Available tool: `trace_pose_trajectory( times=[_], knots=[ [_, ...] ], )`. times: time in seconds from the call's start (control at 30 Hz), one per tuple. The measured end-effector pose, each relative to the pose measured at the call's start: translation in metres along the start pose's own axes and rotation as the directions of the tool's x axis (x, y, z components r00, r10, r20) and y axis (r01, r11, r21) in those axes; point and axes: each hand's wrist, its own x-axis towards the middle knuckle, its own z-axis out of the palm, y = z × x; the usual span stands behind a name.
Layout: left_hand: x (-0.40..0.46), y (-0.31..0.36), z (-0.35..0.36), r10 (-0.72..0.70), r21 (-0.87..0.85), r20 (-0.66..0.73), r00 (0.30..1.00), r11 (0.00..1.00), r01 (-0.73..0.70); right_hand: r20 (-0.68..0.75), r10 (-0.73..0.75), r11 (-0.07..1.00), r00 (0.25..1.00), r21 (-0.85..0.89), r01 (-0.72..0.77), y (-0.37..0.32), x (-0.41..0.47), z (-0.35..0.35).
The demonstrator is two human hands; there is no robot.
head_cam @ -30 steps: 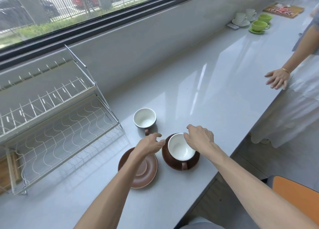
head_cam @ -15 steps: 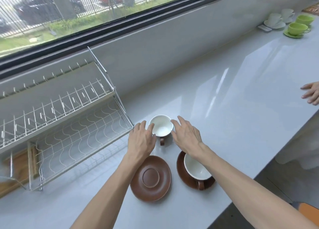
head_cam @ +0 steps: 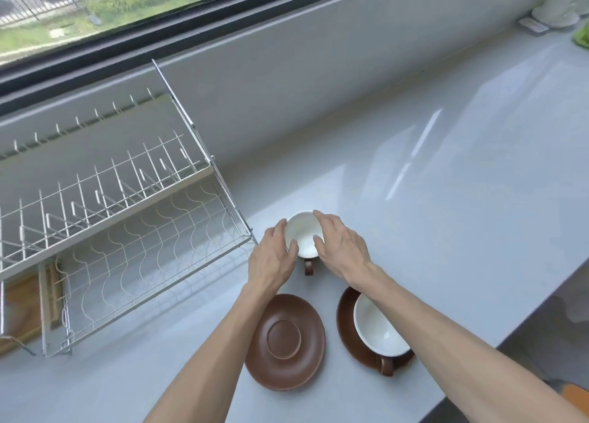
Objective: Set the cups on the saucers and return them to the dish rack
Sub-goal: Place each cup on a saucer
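A brown cup [head_cam: 304, 236] with a white inside stands on the counter, its handle toward me. My left hand [head_cam: 274, 257] cups its left side and my right hand [head_cam: 341, 247] its right side, fingers touching the rim. Nearer to me lies a bare brown saucer [head_cam: 285, 343]. To its right a second brown cup [head_cam: 379, 330] sits on its own brown saucer [head_cam: 345, 320], partly under my right forearm. The wire dish rack [head_cam: 127, 231] stands at the left with nothing in it.
The grey counter [head_cam: 446, 199] runs along a wall under a window. At the far right end stand white cups on a saucer [head_cam: 556, 11] and something green [head_cam: 581, 37]. A wooden board [head_cam: 22, 308] lies under the rack's left part. The counter's front edge runs down the right.
Both hands left the cup set on the right saucer, reached forward to the far cup and closed in on its sides. The view tilted down and left.
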Motion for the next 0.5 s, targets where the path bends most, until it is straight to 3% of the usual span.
trace_pose_trajectory(
  times=[0.27,0.5],
  knots=[
    [0.006,0.003,0.004,-0.085,-0.213,0.062,0.994,0.972,0.096,0.027,0.170,0.980,0.985,0.104,-0.171,0.001,0.013,-0.002],
    [-0.001,0.008,0.000,-0.074,-0.192,0.042,0.996,0.978,0.080,0.060,0.238,0.944,0.969,0.222,-0.246,-0.002,0.011,-0.003]
  ],
)
